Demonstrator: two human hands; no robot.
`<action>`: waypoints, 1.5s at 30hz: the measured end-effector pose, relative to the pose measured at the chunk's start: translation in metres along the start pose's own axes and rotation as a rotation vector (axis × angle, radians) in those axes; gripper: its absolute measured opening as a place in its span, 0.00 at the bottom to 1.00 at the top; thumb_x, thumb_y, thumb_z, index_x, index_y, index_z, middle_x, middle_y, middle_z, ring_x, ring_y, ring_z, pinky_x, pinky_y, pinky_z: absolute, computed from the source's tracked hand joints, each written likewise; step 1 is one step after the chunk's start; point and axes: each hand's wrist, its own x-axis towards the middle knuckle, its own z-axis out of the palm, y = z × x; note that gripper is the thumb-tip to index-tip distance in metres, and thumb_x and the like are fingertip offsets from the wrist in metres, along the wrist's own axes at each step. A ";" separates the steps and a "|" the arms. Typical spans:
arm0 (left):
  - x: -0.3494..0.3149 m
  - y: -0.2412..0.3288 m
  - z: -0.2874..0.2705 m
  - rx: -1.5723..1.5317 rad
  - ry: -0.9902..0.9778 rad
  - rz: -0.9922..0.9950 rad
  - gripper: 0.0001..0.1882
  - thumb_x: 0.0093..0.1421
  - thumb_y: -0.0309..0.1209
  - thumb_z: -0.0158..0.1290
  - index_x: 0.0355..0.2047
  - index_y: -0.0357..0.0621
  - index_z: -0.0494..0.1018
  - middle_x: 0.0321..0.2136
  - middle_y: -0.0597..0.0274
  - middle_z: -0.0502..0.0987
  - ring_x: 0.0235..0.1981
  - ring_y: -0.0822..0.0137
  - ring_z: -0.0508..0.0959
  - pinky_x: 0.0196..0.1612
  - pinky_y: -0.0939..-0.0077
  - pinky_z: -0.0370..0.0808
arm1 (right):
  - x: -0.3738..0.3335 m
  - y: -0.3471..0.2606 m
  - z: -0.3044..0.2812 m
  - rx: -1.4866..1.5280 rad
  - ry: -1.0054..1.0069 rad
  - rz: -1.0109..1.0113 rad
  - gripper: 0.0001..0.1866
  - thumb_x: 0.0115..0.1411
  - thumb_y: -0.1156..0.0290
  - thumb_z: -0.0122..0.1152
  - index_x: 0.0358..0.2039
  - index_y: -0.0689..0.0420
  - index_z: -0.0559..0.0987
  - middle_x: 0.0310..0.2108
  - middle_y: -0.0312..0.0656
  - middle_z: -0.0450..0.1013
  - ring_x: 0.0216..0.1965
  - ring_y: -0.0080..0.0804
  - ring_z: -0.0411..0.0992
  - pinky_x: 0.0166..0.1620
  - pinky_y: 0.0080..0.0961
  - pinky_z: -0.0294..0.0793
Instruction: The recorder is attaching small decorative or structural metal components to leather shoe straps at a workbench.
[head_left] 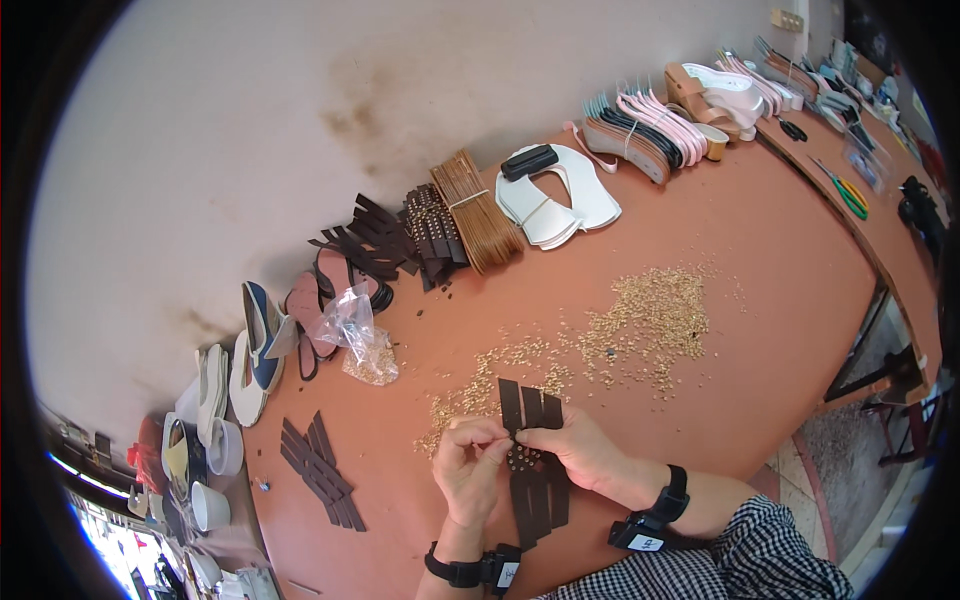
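Over the tabletop (780, 260), the right hand (585, 452) grips a dark slatted strap (538, 500); the left hand (467, 465), fingers pinched together, meets its studded middle, any catch too small to tell. Gold studs (660, 310) lie beyond.

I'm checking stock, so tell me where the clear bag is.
In the head view, the clear bag is left of centre on the table, just right of the pink soles, beyond the left hand and to its left.

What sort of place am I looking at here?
Likely a small shoemaking workshop: there is a blue-and-white shoe, a dark slit strap piece in hand and a spread of tiny gold-coloured pieces.
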 end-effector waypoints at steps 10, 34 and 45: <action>-0.001 -0.002 0.004 0.211 0.059 0.011 0.15 0.44 0.14 0.56 0.29 0.42 0.65 0.26 0.63 0.68 0.28 0.72 0.67 0.29 0.82 0.64 | -0.002 -0.002 -0.001 0.066 -0.058 0.030 0.08 0.52 0.79 0.54 0.35 0.60 0.74 0.31 0.34 0.71 0.32 0.19 0.69 0.36 0.18 0.69; 0.008 -0.002 0.000 0.719 -0.085 0.380 0.09 0.47 0.20 0.55 0.28 0.40 0.66 0.28 0.55 0.68 0.27 0.58 0.68 0.28 0.69 0.66 | -0.006 -0.002 0.001 -0.087 -0.044 -0.094 0.06 0.57 0.75 0.53 0.36 0.59 0.75 0.31 0.31 0.71 0.32 0.17 0.68 0.36 0.17 0.68; 0.004 -0.003 -0.001 0.490 -0.062 0.230 0.06 0.49 0.20 0.53 0.27 0.39 0.66 0.29 0.56 0.67 0.29 0.63 0.69 0.31 0.74 0.68 | -0.001 -0.002 0.000 0.062 -0.026 -0.048 0.09 0.58 0.75 0.51 0.40 0.60 0.73 0.32 0.32 0.71 0.33 0.16 0.68 0.37 0.17 0.68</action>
